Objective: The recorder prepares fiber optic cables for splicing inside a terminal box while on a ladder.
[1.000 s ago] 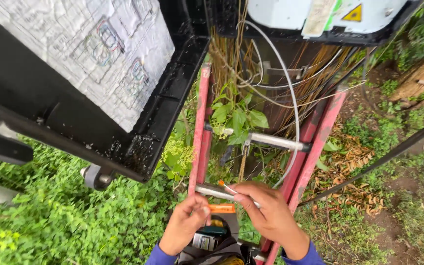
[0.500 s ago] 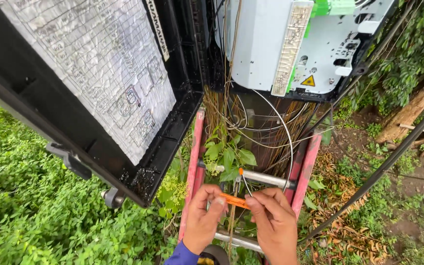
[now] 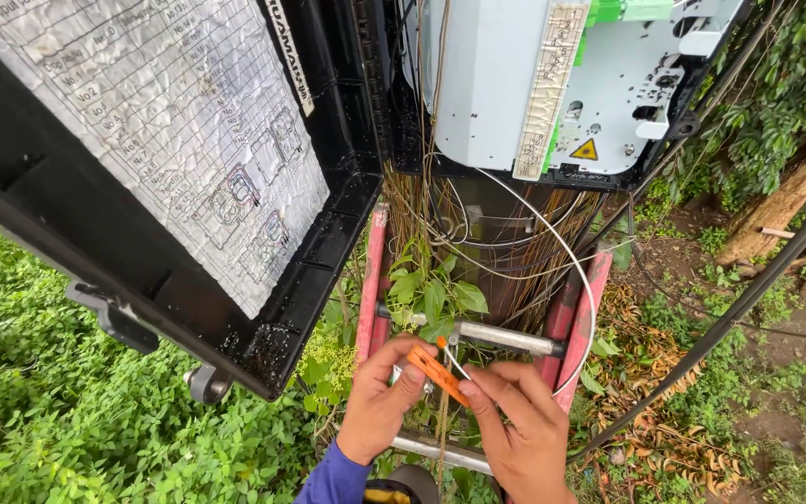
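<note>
Head view: both hands' fingers (image 3: pixel 419 371) pinch orange tool (image 3: pixel 437 373).

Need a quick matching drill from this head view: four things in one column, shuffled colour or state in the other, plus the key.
Things:
1. small tool pinched between left hand and right hand
2. cabinet door
3. ladder rails
4. triangular warning sticker

Colour or state:
A. red, running down past the leafy weed
B. yellow, on the pale grey housing
C. orange, held at both ends
D. black, swung open, with a diagram sheet inside

Pairs: 1-C, 2-D, 3-A, 4-B
</note>
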